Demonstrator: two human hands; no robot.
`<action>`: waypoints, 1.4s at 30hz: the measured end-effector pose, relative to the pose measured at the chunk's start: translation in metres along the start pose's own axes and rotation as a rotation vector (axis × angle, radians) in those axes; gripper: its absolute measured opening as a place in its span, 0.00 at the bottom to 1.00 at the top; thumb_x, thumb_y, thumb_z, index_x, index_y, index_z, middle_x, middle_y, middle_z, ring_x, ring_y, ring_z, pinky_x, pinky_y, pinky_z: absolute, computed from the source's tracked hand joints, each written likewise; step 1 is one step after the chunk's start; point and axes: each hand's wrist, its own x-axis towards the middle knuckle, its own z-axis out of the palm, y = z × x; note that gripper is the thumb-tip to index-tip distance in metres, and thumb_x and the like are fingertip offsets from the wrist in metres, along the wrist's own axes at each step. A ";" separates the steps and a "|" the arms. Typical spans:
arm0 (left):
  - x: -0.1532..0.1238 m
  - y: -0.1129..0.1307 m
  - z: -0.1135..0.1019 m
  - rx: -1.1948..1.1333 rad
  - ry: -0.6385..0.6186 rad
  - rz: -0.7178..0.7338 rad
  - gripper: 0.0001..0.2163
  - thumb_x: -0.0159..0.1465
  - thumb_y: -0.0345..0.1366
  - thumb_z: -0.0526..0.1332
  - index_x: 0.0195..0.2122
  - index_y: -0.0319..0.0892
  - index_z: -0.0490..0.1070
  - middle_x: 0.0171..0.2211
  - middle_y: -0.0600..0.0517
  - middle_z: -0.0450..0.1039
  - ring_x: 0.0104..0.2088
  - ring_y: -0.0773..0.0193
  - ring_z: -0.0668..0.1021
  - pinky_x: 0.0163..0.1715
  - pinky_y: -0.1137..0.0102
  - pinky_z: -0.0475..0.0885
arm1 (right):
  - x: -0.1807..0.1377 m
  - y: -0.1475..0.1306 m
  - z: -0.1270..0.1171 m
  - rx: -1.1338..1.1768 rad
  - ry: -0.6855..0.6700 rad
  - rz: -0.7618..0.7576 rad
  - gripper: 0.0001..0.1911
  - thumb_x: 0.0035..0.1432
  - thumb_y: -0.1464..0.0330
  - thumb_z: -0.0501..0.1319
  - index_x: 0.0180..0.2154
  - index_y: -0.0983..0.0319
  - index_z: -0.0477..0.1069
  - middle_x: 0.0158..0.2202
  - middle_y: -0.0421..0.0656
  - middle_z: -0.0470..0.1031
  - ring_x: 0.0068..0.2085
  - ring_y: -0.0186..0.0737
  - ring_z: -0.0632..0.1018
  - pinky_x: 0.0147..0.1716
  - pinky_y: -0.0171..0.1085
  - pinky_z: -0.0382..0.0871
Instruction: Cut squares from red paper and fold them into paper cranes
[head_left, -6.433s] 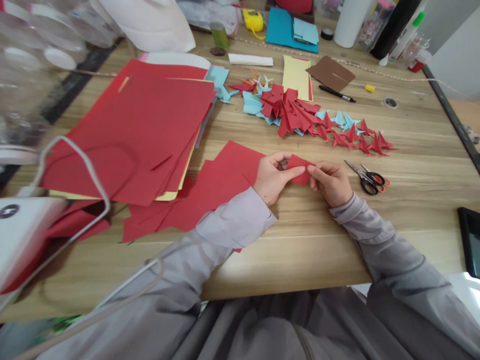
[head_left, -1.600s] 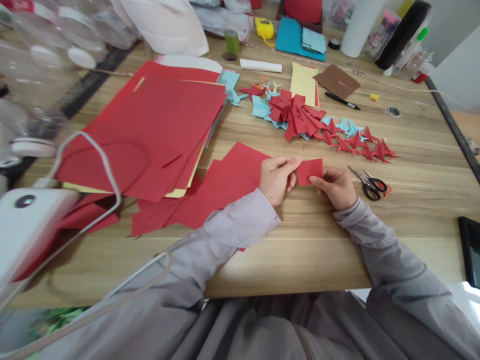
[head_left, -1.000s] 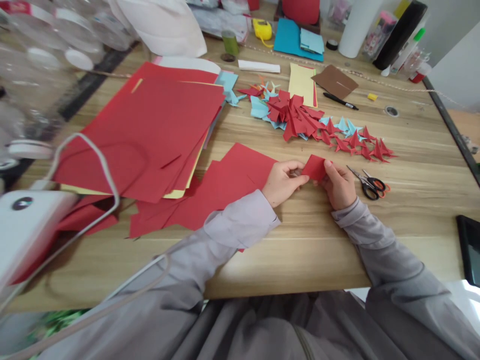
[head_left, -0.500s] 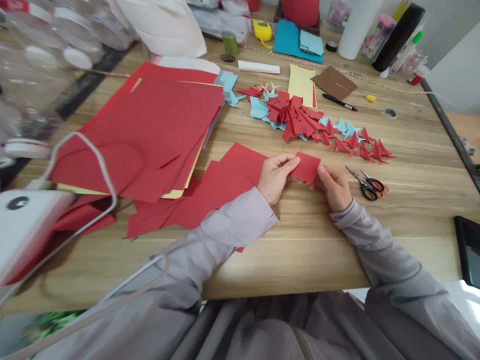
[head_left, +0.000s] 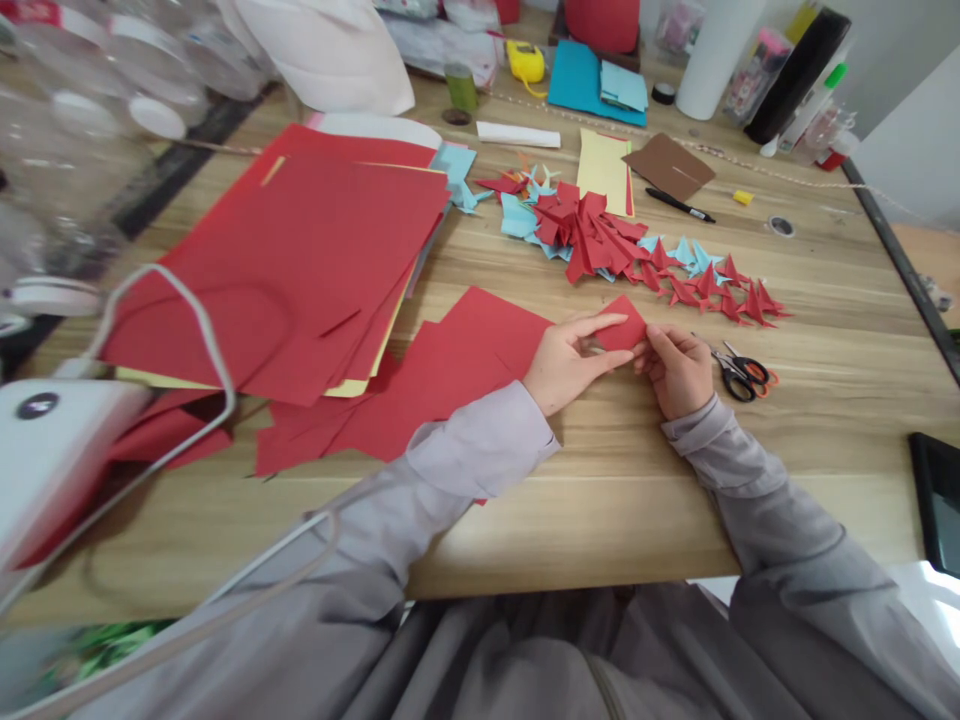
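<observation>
A small square of red paper [head_left: 624, 325] is held between both hands above the table, turned so that a corner points up. The thumb and index finger of my left hand [head_left: 574, 362] are spread along its left side, gripping its edges. My right hand [head_left: 679, 368] pinches the right corner with thumb and curled fingers. Larger red sheets [head_left: 480, 335] lie under and beside my left forearm. Just right of my right hand rest black-handled scissors [head_left: 739, 385], their blades partly hidden by it. Folded red and blue paper pieces [head_left: 592, 235] are heaped beyond the hands.
A thick stack of red sheets [head_left: 300, 260] lies at the left, near a white device [head_left: 60, 450] with a cable. Clear plastic bottles [head_left: 142, 60] crowd the far left. A black pen [head_left: 679, 205] and yellow tape measure [head_left: 525, 62] lie farther back. A dark tablet-like object [head_left: 937, 500] sits at right.
The small paper square has turned from lying level to corner-up and shifted slightly right. My left thumb and index finger have spread apart, and my right hand has moved slightly right.
</observation>
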 end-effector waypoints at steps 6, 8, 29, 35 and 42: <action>0.002 -0.002 -0.003 0.106 0.063 -0.056 0.24 0.43 0.30 0.73 0.43 0.39 0.74 0.19 0.59 0.66 0.19 0.72 0.67 0.19 0.75 0.63 | 0.000 0.000 0.001 -0.022 -0.061 -0.020 0.19 0.49 0.52 0.65 0.24 0.62 0.71 0.20 0.40 0.74 0.18 0.30 0.70 0.17 0.31 0.65; 0.003 -0.002 -0.003 0.118 0.073 -0.053 0.23 0.42 0.30 0.73 0.42 0.39 0.73 0.18 0.60 0.64 0.18 0.72 0.67 0.18 0.75 0.62 | 0.000 0.001 0.001 -0.020 -0.075 -0.018 0.19 0.48 0.52 0.66 0.24 0.62 0.72 0.19 0.39 0.74 0.18 0.30 0.70 0.17 0.31 0.65; -0.002 0.006 -0.002 -0.135 -0.043 -0.082 0.18 0.46 0.29 0.69 0.39 0.38 0.70 0.29 0.53 0.74 0.25 0.70 0.75 0.25 0.73 0.72 | -0.002 0.004 -0.003 -0.086 -0.201 -0.121 0.13 0.47 0.65 0.68 0.38 0.57 0.74 0.26 0.36 0.77 0.23 0.32 0.75 0.25 0.35 0.71; 0.000 0.001 -0.001 -0.115 -0.040 -0.040 0.23 0.45 0.27 0.69 0.44 0.40 0.69 0.39 0.49 0.76 0.29 0.67 0.78 0.30 0.70 0.74 | -0.001 0.006 -0.003 -0.067 -0.109 -0.090 0.11 0.47 0.63 0.68 0.35 0.57 0.75 0.23 0.36 0.75 0.23 0.33 0.74 0.25 0.36 0.71; 0.001 -0.002 0.000 -0.060 0.012 -0.054 0.10 0.54 0.30 0.65 0.38 0.36 0.73 0.23 0.53 0.73 0.21 0.69 0.75 0.22 0.73 0.72 | 0.000 0.005 -0.002 -0.065 -0.036 -0.094 0.12 0.45 0.64 0.68 0.34 0.58 0.73 0.23 0.35 0.73 0.23 0.32 0.73 0.23 0.34 0.69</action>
